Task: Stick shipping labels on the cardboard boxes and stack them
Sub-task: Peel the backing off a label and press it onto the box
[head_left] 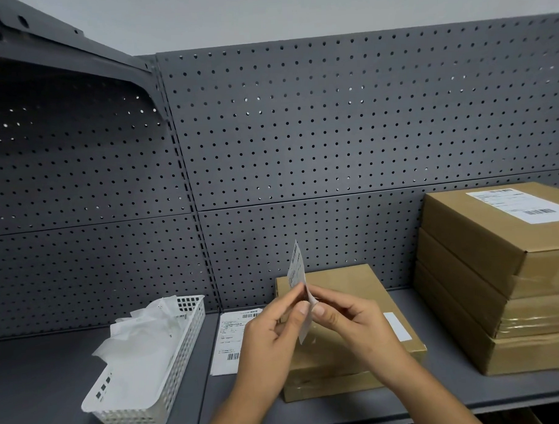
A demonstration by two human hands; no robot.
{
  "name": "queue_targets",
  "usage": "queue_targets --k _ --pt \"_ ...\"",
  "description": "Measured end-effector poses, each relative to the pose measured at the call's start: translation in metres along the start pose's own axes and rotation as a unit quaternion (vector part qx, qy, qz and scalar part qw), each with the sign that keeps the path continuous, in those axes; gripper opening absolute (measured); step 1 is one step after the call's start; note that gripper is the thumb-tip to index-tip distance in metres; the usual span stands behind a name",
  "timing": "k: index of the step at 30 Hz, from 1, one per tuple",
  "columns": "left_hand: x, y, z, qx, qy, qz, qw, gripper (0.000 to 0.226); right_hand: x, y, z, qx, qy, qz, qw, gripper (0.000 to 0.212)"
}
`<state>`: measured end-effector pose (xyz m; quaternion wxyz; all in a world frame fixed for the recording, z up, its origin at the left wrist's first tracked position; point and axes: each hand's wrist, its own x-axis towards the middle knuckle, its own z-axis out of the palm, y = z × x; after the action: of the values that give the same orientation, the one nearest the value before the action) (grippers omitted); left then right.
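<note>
A white shipping label (297, 270) stands on edge between both hands, above a flat cardboard box (344, 285) on the grey shelf. My left hand (270, 336) pinches the label's lower part from the left, and my right hand (351, 323) pinches it from the right, thumb tips close together. The box under the hands rests on another flat box (322, 389); a small white strip is on its top at the right. To the right, three cardboard boxes (496, 286) are stacked, the top one bearing a label (522, 205). More printed labels (232, 337) lie flat left of the middle box.
A white plastic basket (178, 351) with crumpled white backing paper sits on the shelf at the left. A grey pegboard wall (300, 131) closes the back. The shelf's front edge (405, 413) runs below the boxes.
</note>
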<state>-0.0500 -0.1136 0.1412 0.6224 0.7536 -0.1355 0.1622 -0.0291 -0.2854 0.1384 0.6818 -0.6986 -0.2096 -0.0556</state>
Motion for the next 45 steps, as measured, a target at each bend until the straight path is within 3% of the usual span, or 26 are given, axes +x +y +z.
queue_targets --k 24,45 --pt "0.006 -0.004 0.004 -0.137 -0.040 -0.057 0.988 0.030 -0.003 0.001 -0.005 0.057 0.061 -0.006 0.996 0.030" --pt "-0.003 0.009 0.005 -0.157 -0.057 -0.072 0.983 0.030 -0.014 -0.007 0.000 0.061 0.092 -0.034 0.993 0.022"
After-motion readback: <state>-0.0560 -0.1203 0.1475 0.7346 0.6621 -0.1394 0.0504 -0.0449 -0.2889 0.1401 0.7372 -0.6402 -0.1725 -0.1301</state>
